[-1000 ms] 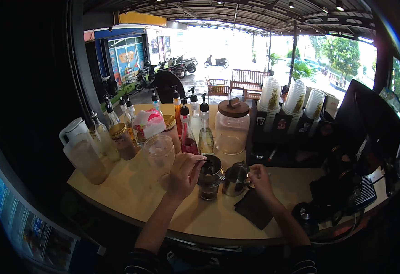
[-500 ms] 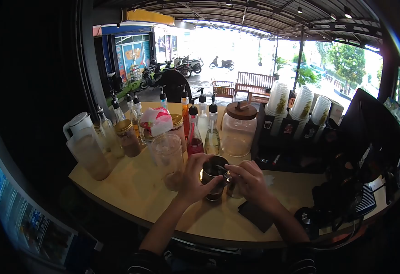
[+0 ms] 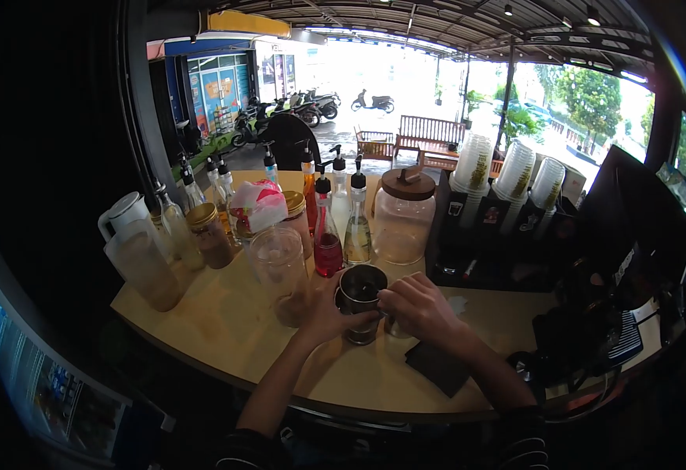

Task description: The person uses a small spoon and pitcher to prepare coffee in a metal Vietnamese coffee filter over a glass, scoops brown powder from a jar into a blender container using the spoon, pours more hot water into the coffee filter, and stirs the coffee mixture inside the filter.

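My left hand (image 3: pixel 323 316) is wrapped around the side of a dark metal cup (image 3: pixel 362 283), which stands upright with its mouth facing me. At the cup's right rim my right hand (image 3: pixel 423 312) has its fingers pinched together; whatever they hold, if anything, is hidden. A small clear vessel (image 3: pixel 394 327) shows partly beneath the right hand. Just left of the left hand stands a tall clear plastic container (image 3: pixel 277 262). Behind the cup are a pump bottle of red syrup (image 3: pixel 328 252) and another pump bottle (image 3: pixel 358 235).
A large jar with a wooden lid (image 3: pixel 405 223) stands behind. Stacked plastic cups (image 3: pixel 474 164) fill a black holder at right. Pitchers (image 3: pixel 143 266) and gold-lidded jars (image 3: pixel 209 239) line the left. A dark flat sheet (image 3: pixel 439 366) lies near the front edge.
A small shiny piece seen in my right fingers over the cup's mouth no longer shows. The fingers now sit at the right rim. The whole view has shifted slightly.
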Demonstrator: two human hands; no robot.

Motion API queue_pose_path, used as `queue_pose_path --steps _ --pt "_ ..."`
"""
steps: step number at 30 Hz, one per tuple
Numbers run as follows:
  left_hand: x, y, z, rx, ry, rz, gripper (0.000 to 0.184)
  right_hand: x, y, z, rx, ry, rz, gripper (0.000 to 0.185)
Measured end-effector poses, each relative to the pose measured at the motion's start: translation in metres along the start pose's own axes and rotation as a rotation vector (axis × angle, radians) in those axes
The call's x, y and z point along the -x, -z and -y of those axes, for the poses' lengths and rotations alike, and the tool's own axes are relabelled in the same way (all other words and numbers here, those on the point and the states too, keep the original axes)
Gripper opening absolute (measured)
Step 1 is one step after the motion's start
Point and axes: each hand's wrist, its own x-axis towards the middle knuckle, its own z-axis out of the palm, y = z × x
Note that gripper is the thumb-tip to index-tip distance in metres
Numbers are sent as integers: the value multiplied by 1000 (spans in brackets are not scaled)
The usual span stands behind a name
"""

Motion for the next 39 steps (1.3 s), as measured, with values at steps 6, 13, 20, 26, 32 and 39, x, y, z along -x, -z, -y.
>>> queue_pose_path --steps 6,13,20,26,32,39 --pt "2 -3 11 68 -20 -26 82 -1 -1 -2 -42 0 21 19" --pt "2 -1 1 83 19 -13 82 3 -14 -2 -261 -57 -38 27" --pt "0 -2 -29 -308 -144 -101 81 -9 2 3 1 98 89 23" --pt "-2 1 -39 -464 -228 -203 79 -15 11 10 48 119 104 28" --pt "-2 2 -36 -441 -263 -203 84 -13 4 11 -190 -20 38 33" --pt "-2 12 -38 -288 -209 -45 86 -22 14 14 -534 -310 7 12"
